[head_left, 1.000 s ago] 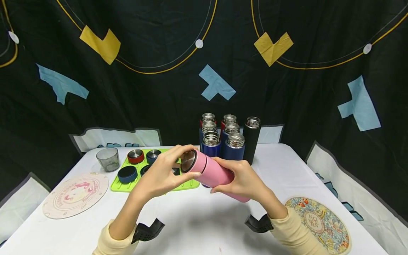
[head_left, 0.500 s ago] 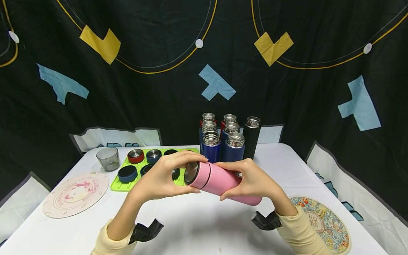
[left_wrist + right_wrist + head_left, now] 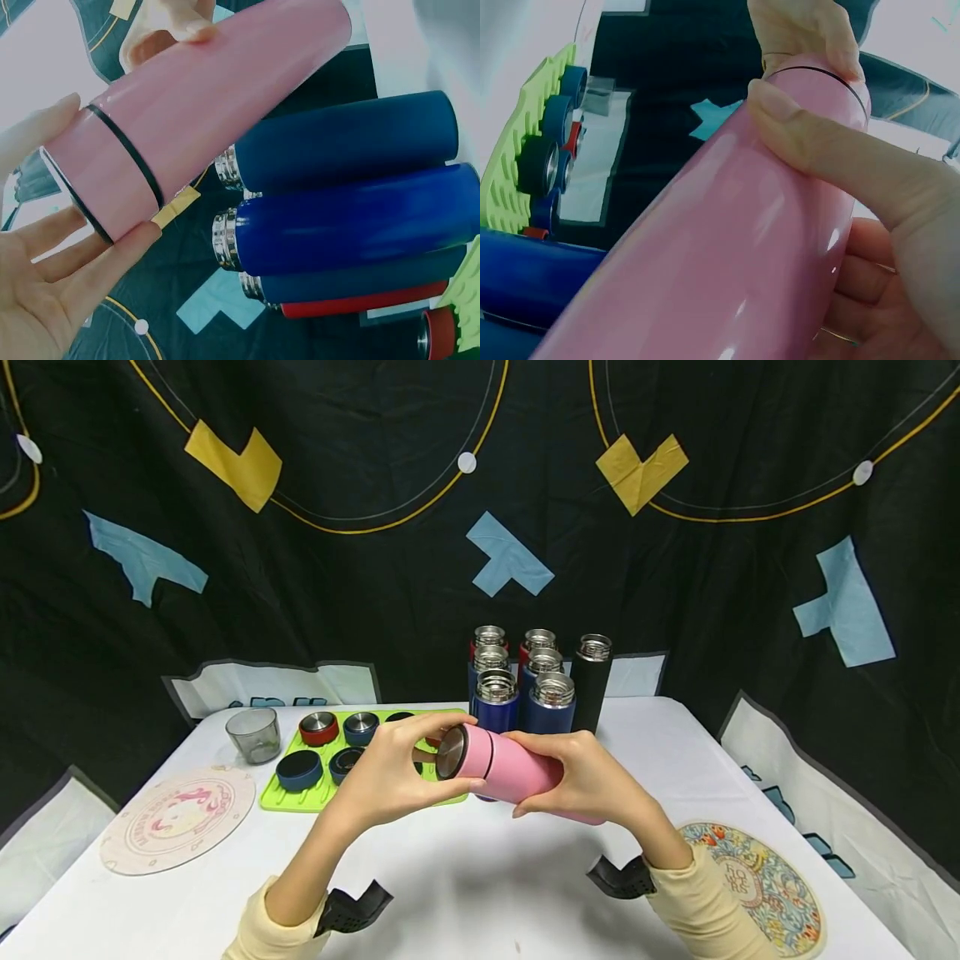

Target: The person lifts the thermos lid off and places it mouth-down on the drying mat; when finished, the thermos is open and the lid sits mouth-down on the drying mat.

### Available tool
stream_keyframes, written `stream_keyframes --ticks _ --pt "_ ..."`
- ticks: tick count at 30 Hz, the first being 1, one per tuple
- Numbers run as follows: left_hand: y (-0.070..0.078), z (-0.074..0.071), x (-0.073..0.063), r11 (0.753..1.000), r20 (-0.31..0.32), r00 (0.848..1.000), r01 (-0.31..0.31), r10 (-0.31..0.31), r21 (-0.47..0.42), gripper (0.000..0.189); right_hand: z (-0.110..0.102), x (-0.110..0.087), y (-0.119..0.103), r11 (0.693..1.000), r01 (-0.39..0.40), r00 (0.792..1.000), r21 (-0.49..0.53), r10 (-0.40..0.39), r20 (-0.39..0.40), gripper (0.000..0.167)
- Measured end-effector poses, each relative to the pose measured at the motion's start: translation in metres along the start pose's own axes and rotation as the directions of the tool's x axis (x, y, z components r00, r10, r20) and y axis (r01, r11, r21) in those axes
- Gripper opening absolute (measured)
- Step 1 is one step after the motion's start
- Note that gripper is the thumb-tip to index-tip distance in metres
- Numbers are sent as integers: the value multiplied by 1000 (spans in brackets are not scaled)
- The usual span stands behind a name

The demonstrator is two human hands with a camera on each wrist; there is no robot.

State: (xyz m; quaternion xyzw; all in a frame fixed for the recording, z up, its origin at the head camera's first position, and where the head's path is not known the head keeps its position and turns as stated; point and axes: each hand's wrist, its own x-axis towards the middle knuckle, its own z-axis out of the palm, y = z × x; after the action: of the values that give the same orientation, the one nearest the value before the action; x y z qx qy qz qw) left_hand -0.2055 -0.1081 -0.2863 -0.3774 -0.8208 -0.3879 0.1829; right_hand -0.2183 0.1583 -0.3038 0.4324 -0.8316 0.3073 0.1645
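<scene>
A pink thermos bottle (image 3: pixel 521 768) is held tilted above the table, its capped end to the left and higher. The left hand (image 3: pixel 390 772) pinches the pink cap (image 3: pixel 105 172) between thumb and fingers, which spread around its metal-topped end. A thin dark ring separates cap and body. My right hand (image 3: pixel 588 777) grips the body, thumb on one side and fingers on the other, as the right wrist view shows. The bottle's lower end is partly hidden behind that hand. Behind it stand several uncapped thermos bottles, including a bright blue bottle (image 3: pixel 496 703) and a tall black bottle (image 3: pixel 590 685).
A green drying mat (image 3: pixel 281 797) at the left bears several caps, such as a red cap (image 3: pixel 318 727) and a dark blue cap (image 3: pixel 299 769). Near it are a clear glass (image 3: pixel 256 737) and a round pink mat (image 3: pixel 180 818). A patterned round mat (image 3: pixel 772 893) lies right.
Both hands and the pink thermos bottle shifted right and lower, then came partway back up. The left fingers changed position around the cap. The standing bottles and mats stayed put.
</scene>
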Motion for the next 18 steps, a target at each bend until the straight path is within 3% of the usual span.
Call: stream_keyframes --ticks 5,10,14,18 --pt "-2 -1 0 998 57 997 -49 51 -37 70 -5 -2 2 1000 5 1000 11 -5 18 77" --pt "-2 -3 0 983 126 977 -163 173 -80 69 -11 -4 6 999 14 995 39 -18 96 75" --pt "0 -2 1 968 113 964 -232 242 -91 60 -12 -4 6 999 26 993 46 -31 110 75" --pt "1 -2 1 969 79 968 -233 239 -79 61 -9 -3 4 998 47 996 41 -50 70 74"
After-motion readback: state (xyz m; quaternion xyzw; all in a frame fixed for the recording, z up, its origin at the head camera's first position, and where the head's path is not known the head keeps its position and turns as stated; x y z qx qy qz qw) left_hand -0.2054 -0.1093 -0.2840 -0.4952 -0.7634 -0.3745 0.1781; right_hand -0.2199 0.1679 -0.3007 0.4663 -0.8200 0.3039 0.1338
